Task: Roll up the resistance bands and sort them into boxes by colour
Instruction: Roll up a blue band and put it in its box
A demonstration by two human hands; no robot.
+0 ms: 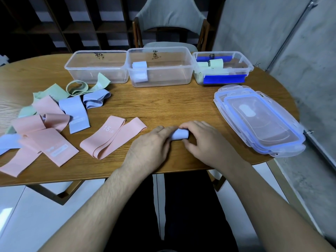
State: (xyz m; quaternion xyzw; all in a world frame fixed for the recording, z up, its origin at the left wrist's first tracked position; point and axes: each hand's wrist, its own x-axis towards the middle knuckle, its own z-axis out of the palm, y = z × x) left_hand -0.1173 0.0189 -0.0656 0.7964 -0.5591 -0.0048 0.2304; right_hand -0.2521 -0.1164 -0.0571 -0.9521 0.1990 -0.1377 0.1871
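Lilac band (180, 134), rolled near the tabletop's (172, 104) front edge, is pinched by both hands, left (149, 144) and right (201, 140); keep it tight before boxing.

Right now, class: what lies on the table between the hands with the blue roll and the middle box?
In the head view, only bare wooden table lies between the hands' blue roll and the middle box.

Both hands on a rolled blue band (180, 134) at the worktop (163, 102) front edge: left hand (151, 144) and right hand (201, 140) grip it from either side. Pink band (112, 137) flat just left. Three clear boxes behind: left box (96, 67), middle box (160, 67), right box (222, 67). Lids (258, 120) stacked right.
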